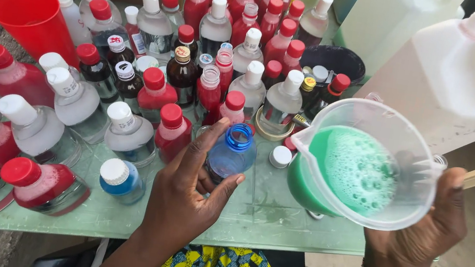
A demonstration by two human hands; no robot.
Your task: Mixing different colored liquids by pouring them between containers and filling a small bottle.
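Crowded with capped bottles, the green tabletop (274, 222) is bare only along its near edge. Left hand (186, 198) grips an open blue bottle (231, 151) there; right hand (418, 235) holds a jug (365, 166) of green liquid over the tabletop's right edge.

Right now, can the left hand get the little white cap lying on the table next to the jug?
Probably not at once. The left hand is wrapped around the open blue bottle, so its grip is taken. The white cap lies just right of that bottle with bare table around it.
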